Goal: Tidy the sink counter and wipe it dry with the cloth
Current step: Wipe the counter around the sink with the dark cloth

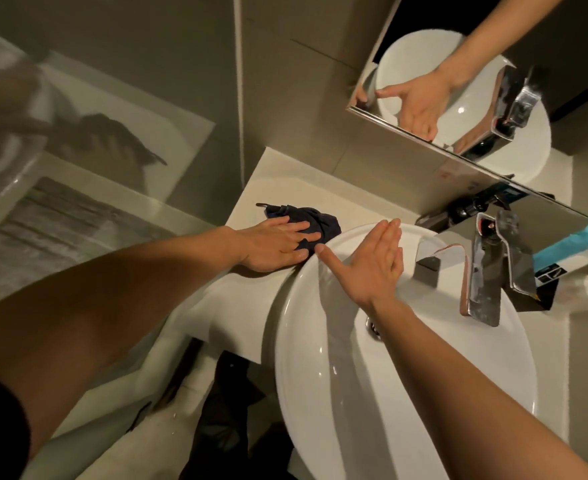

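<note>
1. Round white ceramic basin [323,358]: it crowds the counter, so the strip beside its rim risks staying damp.
2. Right hand [372,261]: open flat over the basin, holding nothing.
3. Left hand [275,244]: fingers spread, pressing the crumpled dark navy cloth [306,220] onto the white counter [226,299]; the loose bunch may skid.
4. Chrome tap [486,271]: blocks the reach behind the basin.

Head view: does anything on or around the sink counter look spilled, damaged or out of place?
Nothing stands out. The left hand presses the dark cloth flat on the white counter, and the right hand rests open on the basin rim. No spill or damage shows.
</note>
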Action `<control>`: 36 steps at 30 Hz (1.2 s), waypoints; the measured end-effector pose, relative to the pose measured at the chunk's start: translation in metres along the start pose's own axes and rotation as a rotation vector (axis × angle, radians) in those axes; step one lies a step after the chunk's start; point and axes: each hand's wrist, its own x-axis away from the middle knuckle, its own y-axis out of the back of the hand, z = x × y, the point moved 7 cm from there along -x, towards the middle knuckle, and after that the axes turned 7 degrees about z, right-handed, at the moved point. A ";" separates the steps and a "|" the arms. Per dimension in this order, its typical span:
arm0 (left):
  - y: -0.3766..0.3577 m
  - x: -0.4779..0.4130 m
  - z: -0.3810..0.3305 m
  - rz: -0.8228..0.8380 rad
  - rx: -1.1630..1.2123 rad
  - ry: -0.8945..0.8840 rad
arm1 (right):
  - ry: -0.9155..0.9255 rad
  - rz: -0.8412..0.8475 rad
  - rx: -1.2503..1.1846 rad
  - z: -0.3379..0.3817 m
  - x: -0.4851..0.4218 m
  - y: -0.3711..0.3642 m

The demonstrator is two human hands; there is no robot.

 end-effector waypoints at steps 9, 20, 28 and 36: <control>-0.062 0.055 -0.014 -0.133 0.180 0.199 | 0.000 -0.032 0.013 -0.002 0.001 0.001; -0.130 0.103 -0.056 -0.306 0.335 0.416 | 0.018 -0.035 -0.040 -0.001 0.009 0.002; -0.153 0.119 -0.082 -0.387 0.426 0.536 | 0.021 -0.020 -0.066 -0.002 0.008 0.001; -0.175 0.132 -0.112 -0.412 0.504 0.586 | 0.065 -0.001 -0.113 -0.003 0.009 0.003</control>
